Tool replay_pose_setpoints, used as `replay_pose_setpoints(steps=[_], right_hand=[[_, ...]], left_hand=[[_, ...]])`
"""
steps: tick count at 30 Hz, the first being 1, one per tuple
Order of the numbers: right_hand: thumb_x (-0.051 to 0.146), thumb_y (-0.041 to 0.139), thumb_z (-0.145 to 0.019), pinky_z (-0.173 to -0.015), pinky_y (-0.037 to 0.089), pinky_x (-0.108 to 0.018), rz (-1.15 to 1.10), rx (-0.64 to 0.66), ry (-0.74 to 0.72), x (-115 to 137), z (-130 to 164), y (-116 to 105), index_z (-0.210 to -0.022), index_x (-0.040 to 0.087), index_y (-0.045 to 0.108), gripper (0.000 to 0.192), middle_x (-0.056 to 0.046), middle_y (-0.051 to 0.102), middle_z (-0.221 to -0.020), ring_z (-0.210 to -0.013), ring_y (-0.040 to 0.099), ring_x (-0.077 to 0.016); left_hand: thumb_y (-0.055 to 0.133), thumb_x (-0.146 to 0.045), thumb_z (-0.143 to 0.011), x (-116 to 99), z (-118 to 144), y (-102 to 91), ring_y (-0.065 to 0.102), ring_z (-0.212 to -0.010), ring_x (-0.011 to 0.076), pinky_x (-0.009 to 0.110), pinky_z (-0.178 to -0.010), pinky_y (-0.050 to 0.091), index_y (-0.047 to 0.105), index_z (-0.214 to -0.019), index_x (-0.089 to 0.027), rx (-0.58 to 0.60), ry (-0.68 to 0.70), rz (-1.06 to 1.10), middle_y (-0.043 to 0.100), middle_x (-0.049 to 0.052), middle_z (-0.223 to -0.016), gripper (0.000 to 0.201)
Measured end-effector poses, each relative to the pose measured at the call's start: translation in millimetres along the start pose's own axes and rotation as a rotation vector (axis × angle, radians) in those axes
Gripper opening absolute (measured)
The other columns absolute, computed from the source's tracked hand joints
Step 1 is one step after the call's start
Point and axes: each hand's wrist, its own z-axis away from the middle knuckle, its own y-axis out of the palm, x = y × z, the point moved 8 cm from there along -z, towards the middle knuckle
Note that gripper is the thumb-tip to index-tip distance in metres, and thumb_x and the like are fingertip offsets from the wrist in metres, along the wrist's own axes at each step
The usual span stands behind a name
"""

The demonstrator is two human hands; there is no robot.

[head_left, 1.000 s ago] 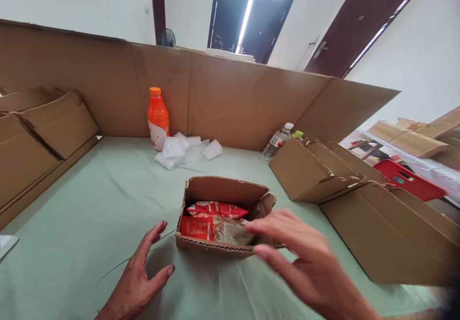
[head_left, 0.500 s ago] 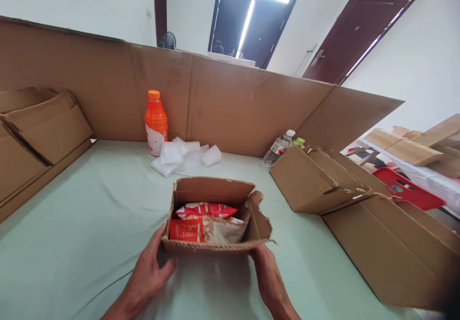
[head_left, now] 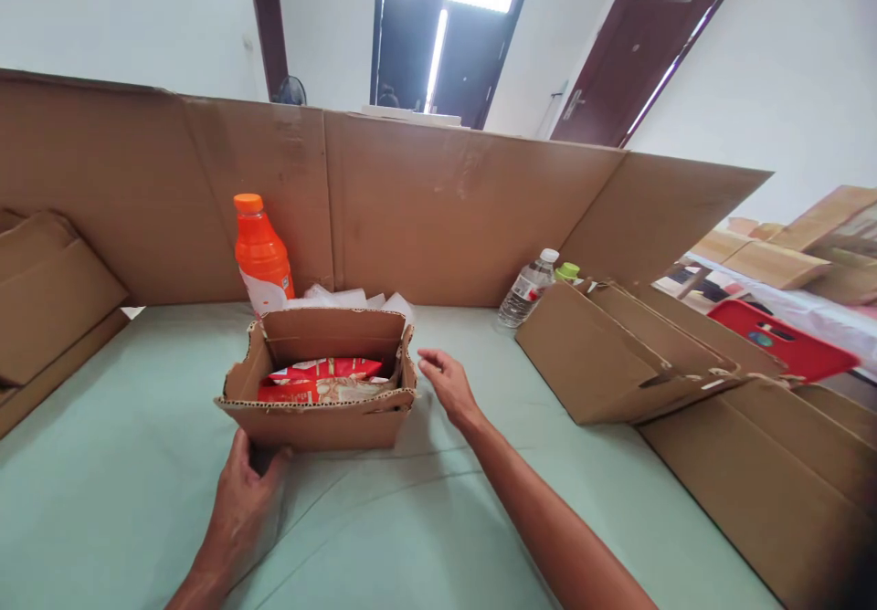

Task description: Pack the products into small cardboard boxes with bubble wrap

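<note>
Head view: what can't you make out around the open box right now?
- Snack packets in the cardboard box: lower parts hidden by the front wall; print too small to read.
- White bags: mostly behind the box.
- Left hand: fingertips hidden against the box; grip unclear.
- Water bottle: base hidden by folded cartons.

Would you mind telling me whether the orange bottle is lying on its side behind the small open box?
No, the orange bottle stands upright against the cardboard wall, just behind the small open box.
</note>
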Motion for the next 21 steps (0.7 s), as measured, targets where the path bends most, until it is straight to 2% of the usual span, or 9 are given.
replay_pose_setpoints(steps=[2, 5, 7, 9, 11, 14, 17, 19, 21], right_hand=[[0.038, 0.062, -0.085, -0.102, 0.047, -0.042, 0.083, -0.086, 0.019, -3.8, -47.4, -2.0, -0.116, 0.019, 0.069, 0.037, -0.01, 0.071, -0.12, -0.115, 0.062, -0.0268], [0.035, 0.067, -0.087, -0.107, 0.043, -0.049, 0.207, -0.171, 0.058, -1.8, -106.6, 10.1, -0.12, 0.018, 0.065, 0.037, -0.011, 0.064, -0.131, -0.123, 0.058, -0.0277], [0.037, 0.067, -0.091, -0.103, 0.046, -0.049, 0.278, -0.175, 0.075, 2.6, -129.2, 20.1, -0.116, 0.017, 0.065, 0.032, -0.01, 0.065, -0.127, -0.117, 0.06, -0.0254], [0.038, 0.065, -0.094, -0.095, 0.052, -0.045, 0.339, -0.15, 0.065, 10.4, -137.0, 20.7, -0.108, 0.016, 0.067, 0.026, -0.007, 0.068, -0.116, -0.105, 0.065, -0.0213], [0.036, 0.064, -0.094, -0.086, 0.054, -0.038, 0.396, -0.135, 0.024, 24.3, -131.9, 3.2, -0.099, 0.015, 0.067, 0.021, -0.005, 0.07, -0.102, -0.093, 0.066, -0.0189], [0.028, 0.062, -0.09, -0.076, 0.049, -0.031, 0.496, -0.133, -0.074, 59.7, -107.7, -52.8, -0.092, 0.015, 0.068, 0.014, -0.003, 0.071, -0.088, -0.083, 0.064, -0.0186], [0.028, 0.064, -0.083, -0.071, 0.042, -0.029, 0.613, -0.068, -0.164, 101.5, -71.0, -105.7, -0.086, 0.018, 0.07, 0.012, -0.004, 0.07, -0.078, -0.077, 0.062, -0.0193], [0.031, 0.067, -0.08, -0.07, 0.04, -0.03, 0.677, 0.013, -0.2, 121.5, -41.0, -117.5, -0.079, 0.019, 0.071, 0.013, -0.004, 0.069, -0.069, -0.074, 0.063, -0.0203], [0.035, 0.072, -0.077, -0.069, 0.041, -0.03, 0.705, 0.118, -0.214, 130.7, -7.1, -105.3, -0.072, 0.021, 0.072, 0.015, -0.004, 0.067, -0.061, -0.07, 0.064, -0.0214]], left_hand=[[0.066, -0.055, -0.074, 5.8, -1.3, 0.0, 0.063, -0.105, 0.0308, 0.04, -0.086, 0.051, 0.055, -0.114, -0.021, -0.018, -0.013, -0.016, 0.068, 0.01, -0.113, 0.054], [0.068, -0.057, -0.07, 13.5, -4.6, 0.4, 0.064, -0.103, 0.032, 0.041, -0.085, 0.052, 0.056, -0.112, -0.019, -0.027, -0.031, -0.014, 0.069, 0.011, -0.11, 0.058], [0.068, -0.056, -0.07, 16.9, -5.7, 1.0, 0.066, -0.098, 0.031, 0.041, -0.084, 0.053, 0.057, -0.113, -0.018, -0.02, -0.039, -0.015, 0.07, 0.011, -0.107, 0.059], [0.068, -0.054, -0.071, 17.6, -5.5, 0.3, 0.067, -0.092, 0.0294, 0.039, -0.08, 0.054, 0.057, -0.113, -0.018, -0.021, -0.041, -0.029, 0.07, 0.009, -0.102, 0.057], [0.067, -0.053, -0.072, 14.5, -4.4, -1.0, 0.066, -0.089, 0.0282, 0.037, -0.076, 0.054, 0.058, -0.112, -0.019, -0.029, -0.026, -0.048, 0.07, 0.008, -0.098, 0.053], [0.064, -0.052, -0.074, 6.2, -2.4, -2.1, 0.065, -0.083, 0.0257, 0.034, -0.069, 0.052, 0.058, -0.111, -0.019, -0.024, 0.006, -0.071, 0.069, 0.007, -0.095, 0.05], [0.06, -0.053, -0.076, -0.5, -0.5, -2.2, 0.053, -0.06, 0.0184, 0.031, -0.055, 0.046, 0.058, -0.11, -0.018, -0.015, 0.006, -0.117, 0.064, 0.003, -0.082, 0.05], [0.059, -0.05, -0.076, -4.8, -0.1, -1.4, 0.047, -0.055, 0.0159, 0.03, -0.053, 0.045, 0.056, -0.115, -0.017, -0.011, 0.007, -0.128, 0.062, 0.002, -0.081, 0.051], [0.061, -0.043, -0.075, -11.9, -0.8, -2.8, 0.057, -0.069, 0.0199, 0.033, -0.062, 0.05, 0.053, -0.125, -0.017, -0.035, 0.044, -0.064, 0.064, 0.006, -0.096, 0.057]])
